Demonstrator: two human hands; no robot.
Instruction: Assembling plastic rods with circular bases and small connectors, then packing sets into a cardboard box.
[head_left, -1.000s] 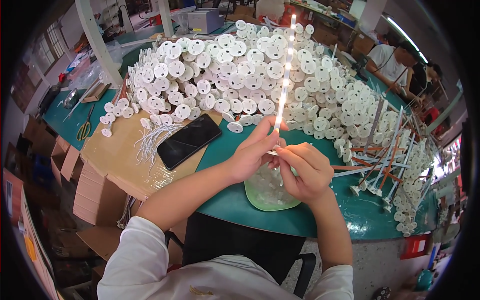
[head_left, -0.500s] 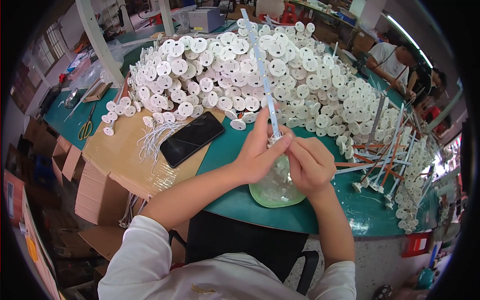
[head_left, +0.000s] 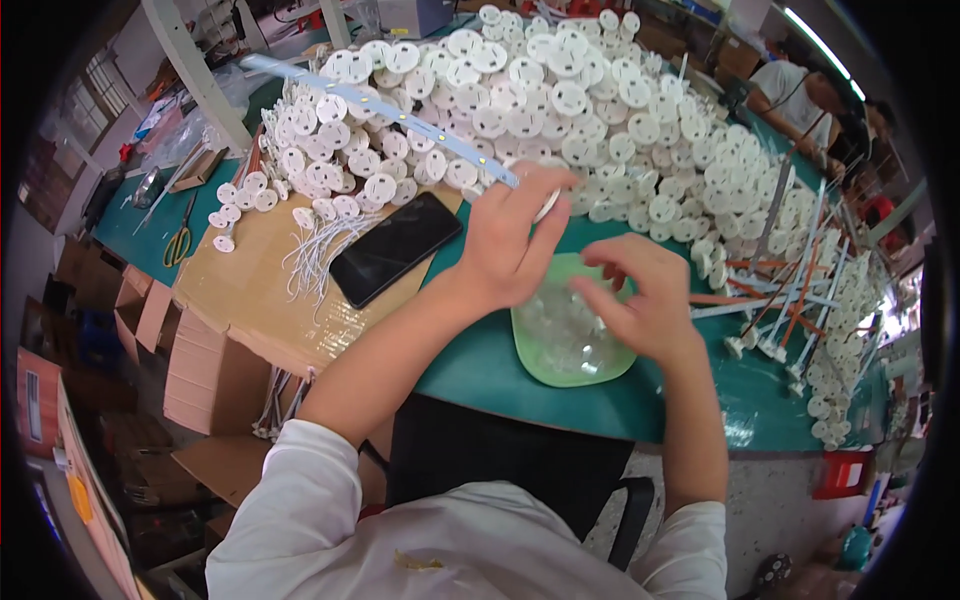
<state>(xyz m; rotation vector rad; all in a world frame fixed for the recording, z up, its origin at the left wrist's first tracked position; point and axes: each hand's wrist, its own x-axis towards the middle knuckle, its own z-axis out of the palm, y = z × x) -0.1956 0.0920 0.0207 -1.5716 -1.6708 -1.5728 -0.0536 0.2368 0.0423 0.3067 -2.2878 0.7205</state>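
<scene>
Near the centre of the frame, our left hand is closed around the lower end of a light strip, which slants to the upper left across a heap of white discs. Right of centre, our right hand is spread, thumb apart from fingers, at the right side of a green bowl. Left of centre we see a black phone lying on cardboard.

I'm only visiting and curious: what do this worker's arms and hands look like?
The left hand and right hand are a person's, bare, with no gloves, watch or bracelet showing. Loose white short sleeves end near the elbows, on a white shirt with a small golden-brown mark.
</scene>
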